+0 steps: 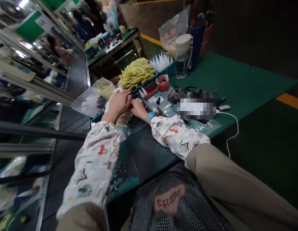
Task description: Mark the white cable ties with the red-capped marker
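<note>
Both hands meet over the far-left part of the work table. My left hand [118, 103] is closed, its bent fingertips reaching toward my right hand [138, 108], which is also closed in a pinch. Whatever they hold is small and hidden by the fingers. Just behind them lies a tall heap of yellow, flat, leaf-like pieces [136, 73]. Beneath the hands is a pile of small pale pieces [124, 118], partly covered by my left wrist. White pointed pieces [143, 93] stand close to the right fingers, beside a small red box [151, 91].
A red cup [162, 82], a clear bottle with a white lid [182, 57] and a blue tray of white cones [162, 62] stand farther back. Dark tools [184, 93] and a white cable [236, 125] lie right. Plastic bags [91, 102] sit left, near a dark conveyor belt [78, 77].
</note>
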Available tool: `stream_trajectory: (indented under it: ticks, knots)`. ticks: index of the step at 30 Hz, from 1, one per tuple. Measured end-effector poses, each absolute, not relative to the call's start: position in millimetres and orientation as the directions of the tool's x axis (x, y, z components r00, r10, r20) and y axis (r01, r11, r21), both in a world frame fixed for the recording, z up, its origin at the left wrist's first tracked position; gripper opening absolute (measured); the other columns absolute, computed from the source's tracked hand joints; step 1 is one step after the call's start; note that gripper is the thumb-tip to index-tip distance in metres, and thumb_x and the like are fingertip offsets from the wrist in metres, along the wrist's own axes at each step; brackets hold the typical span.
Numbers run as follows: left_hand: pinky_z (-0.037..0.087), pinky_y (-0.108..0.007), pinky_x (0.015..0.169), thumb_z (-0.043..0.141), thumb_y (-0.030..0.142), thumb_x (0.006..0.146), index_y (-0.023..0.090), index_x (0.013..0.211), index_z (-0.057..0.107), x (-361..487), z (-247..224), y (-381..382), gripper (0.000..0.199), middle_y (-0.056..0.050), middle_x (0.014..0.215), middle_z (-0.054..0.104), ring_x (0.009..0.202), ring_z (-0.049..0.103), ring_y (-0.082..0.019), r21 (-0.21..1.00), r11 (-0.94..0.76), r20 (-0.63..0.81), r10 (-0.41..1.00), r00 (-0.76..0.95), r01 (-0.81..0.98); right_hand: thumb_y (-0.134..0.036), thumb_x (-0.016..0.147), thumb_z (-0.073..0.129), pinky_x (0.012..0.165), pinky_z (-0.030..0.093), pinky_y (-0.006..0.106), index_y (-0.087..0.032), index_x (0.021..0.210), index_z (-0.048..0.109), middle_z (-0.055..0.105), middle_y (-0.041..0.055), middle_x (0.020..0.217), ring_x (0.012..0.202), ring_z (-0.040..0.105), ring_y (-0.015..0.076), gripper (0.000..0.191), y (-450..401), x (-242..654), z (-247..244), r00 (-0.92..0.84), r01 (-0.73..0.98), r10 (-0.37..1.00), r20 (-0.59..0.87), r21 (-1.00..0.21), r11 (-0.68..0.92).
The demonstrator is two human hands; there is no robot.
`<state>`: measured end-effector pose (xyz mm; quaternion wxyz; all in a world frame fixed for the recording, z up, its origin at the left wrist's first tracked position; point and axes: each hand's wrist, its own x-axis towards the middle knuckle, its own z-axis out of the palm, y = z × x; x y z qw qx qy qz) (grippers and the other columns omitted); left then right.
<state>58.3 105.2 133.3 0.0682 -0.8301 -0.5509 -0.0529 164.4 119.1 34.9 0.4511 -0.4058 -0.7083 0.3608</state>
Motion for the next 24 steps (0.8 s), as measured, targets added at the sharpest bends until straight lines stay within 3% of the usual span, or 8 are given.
stream_trajectory:
  ticks: [2, 4, 7, 9, 12, 16, 19, 24]
  knots:
    - [0.036, -0.057, 0.121, 0.030, 0.036, 0.103, 0.013, 0.115, 0.073, 57, 128, 104, 0.050, -0.018, 0.125, 0.073, 0.122, 0.066, -0.033, -0.080, -0.374, 0.163, 0.910, 0.382, 0.924, -0.015, 0.093, 0.065, 0.097, 0.057, 0.032, -0.014, 0.091, 0.068, 0.073, 0.0025, 0.091, 0.096, 0.071, 0.0176, 0.004, 116, 173, 38, -0.324, 0.277, 0.883, 0.339, -0.859, 0.431]
    - [0.036, -0.055, 0.122, 0.030, 0.038, 0.104, 0.015, 0.113, 0.073, 55, 122, 96, 0.050, -0.016, 0.120, 0.075, 0.117, 0.068, -0.032, -0.073, -0.369, 0.206, 0.904, 0.376, 0.927, -0.012, 0.088, 0.068, 0.102, 0.056, 0.030, -0.013, 0.108, 0.069, 0.074, 0.0054, 0.105, 0.108, 0.070, 0.0207, 0.020, 110, 181, 43, -0.341, 0.284, 0.873, 0.348, -0.848, 0.448]
    - [0.033, -0.054, 0.125, 0.032, 0.042, 0.105, 0.011, 0.143, 0.058, 49, 117, 80, 0.055, -0.017, 0.134, 0.069, 0.128, 0.064, -0.032, 0.011, -0.348, 0.253, 0.908, 0.334, 0.938, -0.010, 0.084, 0.067, 0.122, 0.042, 0.031, -0.010, 0.144, 0.051, 0.060, 0.0131, 0.146, 0.139, 0.054, 0.0233, 0.062, 96, 187, 53, -0.296, 0.284, 0.870, 0.393, -0.834, 0.473]
    - [0.035, -0.052, 0.125, 0.033, 0.047, 0.105, 0.008, 0.160, 0.034, 45, 118, 69, 0.067, -0.020, 0.148, 0.059, 0.138, 0.056, -0.032, 0.119, -0.346, 0.257, 0.916, 0.308, 0.931, -0.008, 0.086, 0.060, 0.130, 0.029, 0.030, -0.008, 0.154, 0.039, 0.043, 0.0131, 0.162, 0.153, 0.038, 0.0201, 0.072, 87, 187, 59, -0.292, 0.284, 0.837, 0.463, -0.794, 0.538]
    - [0.039, -0.047, 0.123, 0.033, 0.056, 0.106, 0.012, 0.166, 0.018, 35, 126, 51, 0.075, -0.021, 0.156, 0.051, 0.144, 0.052, -0.029, 0.303, -0.337, 0.307, 0.920, 0.244, 0.891, -0.008, 0.091, 0.051, 0.133, 0.020, 0.032, -0.004, 0.155, 0.038, 0.035, 0.0122, 0.168, 0.158, 0.030, 0.0199, 0.066, 76, 180, 66, -0.348, 0.227, 0.714, 0.607, -0.685, 0.693]
    - [0.033, -0.046, 0.127, 0.039, 0.054, 0.107, 0.022, 0.163, 0.029, 20, 131, 24, 0.065, -0.015, 0.149, 0.059, 0.144, 0.052, -0.024, 0.419, -0.340, 0.467, 0.876, 0.122, 0.842, -0.028, 0.102, 0.054, 0.134, 0.016, 0.035, -0.014, 0.153, 0.046, 0.036, 0.0084, 0.168, 0.159, 0.026, 0.0212, 0.054, 76, 168, 63, -0.365, 0.193, 0.679, 0.637, -0.662, 0.724]
    - [0.037, -0.045, 0.125, 0.040, 0.053, 0.108, 0.023, 0.156, 0.040, 14, 118, 3, 0.057, -0.014, 0.148, 0.060, 0.142, 0.054, -0.023, 0.419, -0.328, 0.546, 0.836, 0.053, 0.847, -0.033, 0.103, 0.057, 0.133, 0.020, 0.040, -0.010, 0.149, 0.050, 0.041, 0.0143, 0.164, 0.157, 0.033, 0.0243, 0.052, 85, 164, 53, -0.410, 0.197, 0.697, 0.589, -0.689, 0.698]
    - [0.037, -0.042, 0.125, 0.023, 0.052, 0.109, 0.019, 0.154, 0.037, 13, 63, -25, 0.057, -0.017, 0.160, 0.045, 0.151, 0.042, -0.022, 0.501, -0.030, 0.640, 0.685, -0.347, 0.865, -0.030, 0.104, 0.038, 0.132, 0.020, 0.049, -0.009, 0.155, 0.043, 0.039, 0.0137, 0.165, 0.158, 0.029, 0.0253, 0.055, 96, 174, 44, -0.410, 0.183, 0.663, 0.626, -0.656, 0.732]
